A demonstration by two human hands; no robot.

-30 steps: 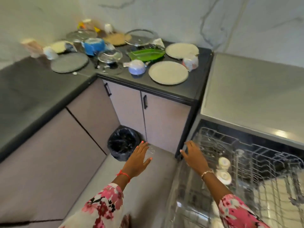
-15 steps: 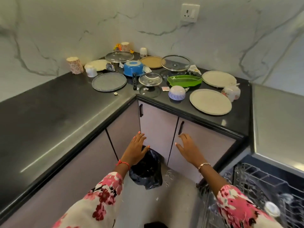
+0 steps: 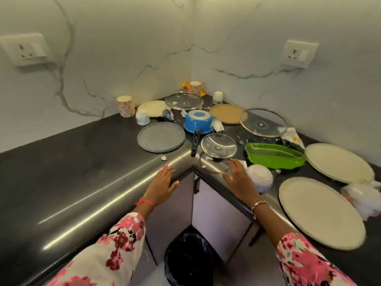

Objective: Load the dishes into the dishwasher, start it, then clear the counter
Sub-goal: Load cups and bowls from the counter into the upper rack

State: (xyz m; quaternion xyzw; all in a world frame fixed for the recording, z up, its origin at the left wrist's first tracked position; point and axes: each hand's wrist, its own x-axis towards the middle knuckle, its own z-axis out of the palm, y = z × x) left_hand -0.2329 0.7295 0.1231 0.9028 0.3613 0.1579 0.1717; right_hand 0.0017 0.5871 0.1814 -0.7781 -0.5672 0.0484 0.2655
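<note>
Dirty dishes crowd the corner of the black counter point(image 3: 61, 182). My left hand point(image 3: 164, 182) hovers flat at the counter's front edge, empty. Fingers spread, my right hand point(image 3: 239, 180) reaches toward a small glass lid point(image 3: 218, 145) and holds nothing. An upturned white bowl point(image 3: 260, 177) sits just right of that hand. Behind lie a blue saucepan point(image 3: 199, 121), a grey plate point(image 3: 161, 137), a green leaf-shaped tray point(image 3: 274, 155), a large glass lid point(image 3: 262, 122) and two cream plates point(image 3: 321, 211) point(image 3: 338, 162). The dishwasher is out of view.
A brown plate point(image 3: 226, 113), another glass lid point(image 3: 184, 101), paper cups point(image 3: 125, 106), small white cups point(image 3: 142, 117) and crumpled scraps fill the back corner. A black-lined bin point(image 3: 189, 259) stands on the floor below the corner cabinets point(image 3: 218, 219). Wall sockets point(image 3: 299, 53) flank the corner.
The view swung from the open dishwasher rack up to the counter corner. Both hands rose from in front of the cabinets to counter height, the right one nearing the small glass lid.
</note>
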